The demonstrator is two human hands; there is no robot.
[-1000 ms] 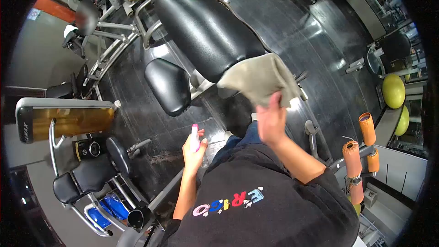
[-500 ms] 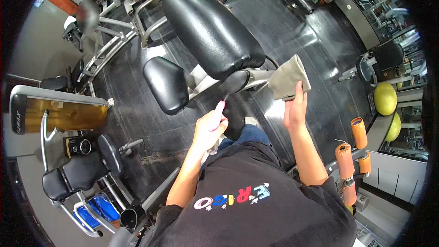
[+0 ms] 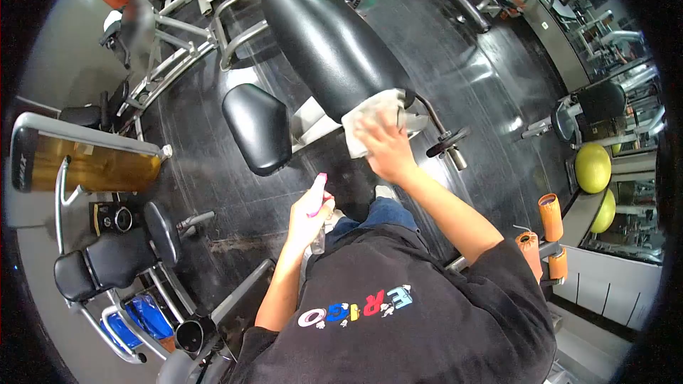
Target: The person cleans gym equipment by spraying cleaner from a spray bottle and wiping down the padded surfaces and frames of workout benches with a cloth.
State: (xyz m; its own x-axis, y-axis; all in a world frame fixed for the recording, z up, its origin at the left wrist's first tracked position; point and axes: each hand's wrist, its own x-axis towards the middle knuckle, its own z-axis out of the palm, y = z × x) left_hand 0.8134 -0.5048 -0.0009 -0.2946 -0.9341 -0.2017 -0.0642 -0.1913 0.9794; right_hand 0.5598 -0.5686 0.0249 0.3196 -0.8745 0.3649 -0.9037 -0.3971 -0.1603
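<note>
My right hand (image 3: 390,148) presses a pale cloth (image 3: 353,136) against the near end of a long black padded bench (image 3: 331,39). The fingers are bent over the cloth, which covers part of the pad's rounded end. Lower and to the left, my left hand (image 3: 304,222) is wrapped round a spray bottle with a pink nozzle (image 3: 322,178). Its clear body shows below the hand, held apart from the bench. A smaller black pad (image 3: 256,128) stands left of the bench on the same silver frame.
A metal bar with a round black collar (image 3: 448,144) juts out right of the bench. Other gym machines stand left, around a seat (image 3: 131,263), and at the back. Orange foam rollers (image 3: 550,217) and yellow balls (image 3: 593,168) are at the right, near mirrors.
My right hand has moved left with the cloth, from beside the bench onto its near end. My left hand has drawn back slightly down and left with the spray bottle.
</note>
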